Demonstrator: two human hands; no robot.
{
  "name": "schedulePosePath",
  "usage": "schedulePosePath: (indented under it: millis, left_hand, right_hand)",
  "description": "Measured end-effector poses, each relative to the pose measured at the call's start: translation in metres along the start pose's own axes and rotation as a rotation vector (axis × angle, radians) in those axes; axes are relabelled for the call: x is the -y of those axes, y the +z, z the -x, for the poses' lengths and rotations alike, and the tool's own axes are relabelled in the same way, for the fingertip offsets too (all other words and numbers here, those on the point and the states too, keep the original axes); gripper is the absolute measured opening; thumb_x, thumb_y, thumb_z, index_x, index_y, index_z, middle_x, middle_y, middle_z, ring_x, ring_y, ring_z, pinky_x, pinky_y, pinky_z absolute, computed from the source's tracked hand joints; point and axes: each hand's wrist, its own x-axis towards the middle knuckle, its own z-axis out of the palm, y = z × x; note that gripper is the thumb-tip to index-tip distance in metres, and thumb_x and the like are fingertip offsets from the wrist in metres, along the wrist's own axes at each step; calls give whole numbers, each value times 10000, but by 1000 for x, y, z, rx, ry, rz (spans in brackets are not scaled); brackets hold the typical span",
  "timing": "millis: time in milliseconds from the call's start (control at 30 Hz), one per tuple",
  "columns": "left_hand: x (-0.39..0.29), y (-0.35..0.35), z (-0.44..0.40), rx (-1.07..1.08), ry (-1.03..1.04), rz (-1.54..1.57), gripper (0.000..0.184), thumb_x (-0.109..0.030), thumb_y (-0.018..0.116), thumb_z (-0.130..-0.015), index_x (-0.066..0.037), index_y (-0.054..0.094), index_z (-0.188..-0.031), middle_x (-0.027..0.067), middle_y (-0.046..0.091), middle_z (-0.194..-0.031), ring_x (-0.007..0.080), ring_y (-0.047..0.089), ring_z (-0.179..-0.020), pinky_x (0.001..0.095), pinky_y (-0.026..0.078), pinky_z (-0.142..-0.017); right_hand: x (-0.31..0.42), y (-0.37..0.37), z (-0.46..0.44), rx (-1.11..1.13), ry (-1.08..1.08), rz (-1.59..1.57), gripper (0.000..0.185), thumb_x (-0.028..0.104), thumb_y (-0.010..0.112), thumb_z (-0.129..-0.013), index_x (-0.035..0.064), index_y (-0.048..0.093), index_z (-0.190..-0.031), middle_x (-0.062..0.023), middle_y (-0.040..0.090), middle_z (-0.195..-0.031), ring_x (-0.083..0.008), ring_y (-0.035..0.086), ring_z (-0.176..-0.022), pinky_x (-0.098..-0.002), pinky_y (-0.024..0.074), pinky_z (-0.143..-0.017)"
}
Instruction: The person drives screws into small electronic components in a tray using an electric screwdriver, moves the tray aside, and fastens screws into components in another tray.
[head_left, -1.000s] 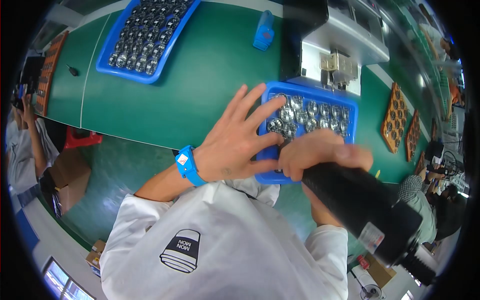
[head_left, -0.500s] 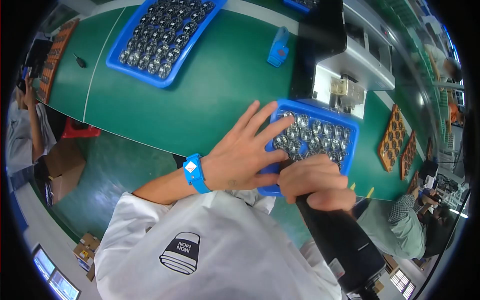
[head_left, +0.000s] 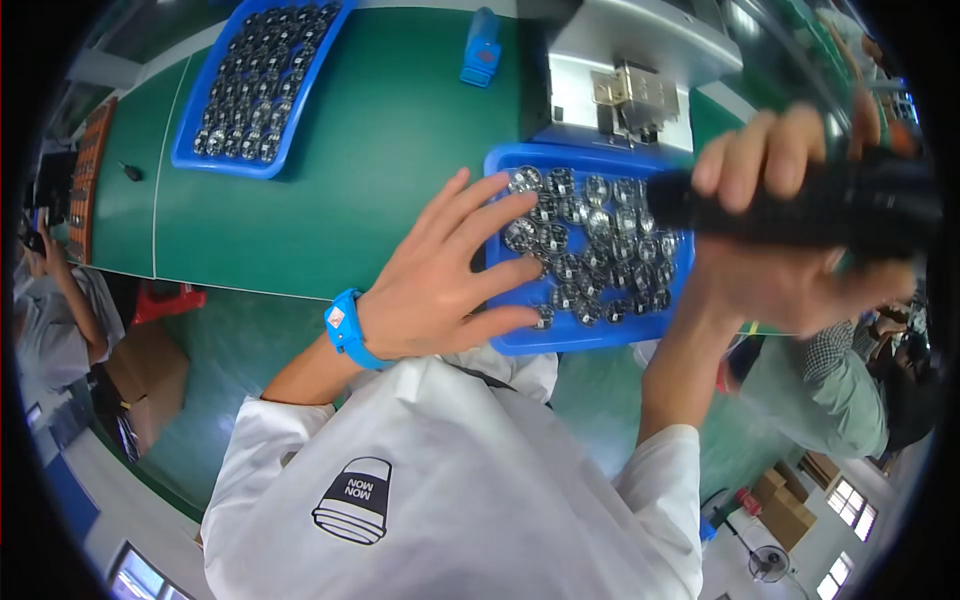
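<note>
My left hand (head_left: 440, 270), with a blue wrist strap (head_left: 352, 331) on it, is spread over the left rim of a blue tray (head_left: 590, 157). Its fingertips reach the nearest of the many small round, clear-topped parts (head_left: 597, 223) in the tray; whether they touch any is unclear. Above the tray's right side, my right hand (head_left: 760, 250) is wrapped round a thick black hand tool (head_left: 850, 205). The tool lies nearly level, blurred by motion, and its dark end hides some parts. Its exact kind does not show.
A silver machine with a metal fixture (head_left: 640, 95) stands behind the tray. Another blue tray of round parts (head_left: 262, 85), a blue strap (head_left: 482, 50), a small dark tool (head_left: 131, 172) and an orange board (head_left: 90, 190) lie on the green table (head_left: 380, 110). Other people sit at both sides.
My right hand has lifted the black tool up and to the right, turning it from slanting down toward me to nearly level. My left hand stays spread at the tray. The view has shifted.
</note>
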Motion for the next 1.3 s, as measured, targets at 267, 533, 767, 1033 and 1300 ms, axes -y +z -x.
schedulePosePath:
  millis: [267, 533, 767, 1033, 1300]
  left_hand:
    - [-8, 9, 11, 108, 189, -79, 408, -514, 722, -789, -157, 720, -986, 163, 557, -1364, 428, 465, -1300, 665, 302, -1111]
    - [-8, 8, 12, 122, 123, -233, 489, -613, 689, -787, -191, 746, -1029, 156, 535, -1403, 452, 401, -1353, 678, 290, -1109]
    - [-5, 7, 12, 142, 82, -194, 458, -577, 720, -771, -197, 757, -1025, 165, 495, -1450, 469, 362, -1380, 687, 272, -1113]
    - [-3, 7, 12, 134, 68, -143, 449, -559, 732, -770, -193, 759, -1029, 171, 484, -1458, 479, 360, -1378, 690, 265, -1115]
    - [-4, 5, 12, 123, 65, -151, 453, -565, 728, -769, -192, 756, -1024, 173, 484, -1456, 482, 360, -1376, 691, 268, -1112]
  right_hand:
    - [-4, -46, -32, -98, -3, 74, 945, 770, 427, -901, 22, 313, -1468, -86, 476, -912, -186, 485, -736, -347, 464, -662]
    - [-12, -9, -22, -187, -3, 218, 924, 766, 424, -906, 7, 341, -1425, -81, 485, -831, -175, 482, -658, -323, 448, -599]
    - [-24, -14, -33, -223, -18, 333, 907, 763, 422, -910, -6, 365, -1388, -78, 494, -761, -166, 480, -590, -302, 433, -543]
    - [-28, 4, -30, -275, -3, 472, 892, 759, 419, -915, -22, 393, -1346, -73, 504, -680, -156, 477, -511, -278, 417, -479]
    - [-29, 17, -24, -319, 9, 591, 881, 755, 416, -919, -35, 417, -1309, -70, 513, -610, -147, 475, -443, -257, 403, -423]
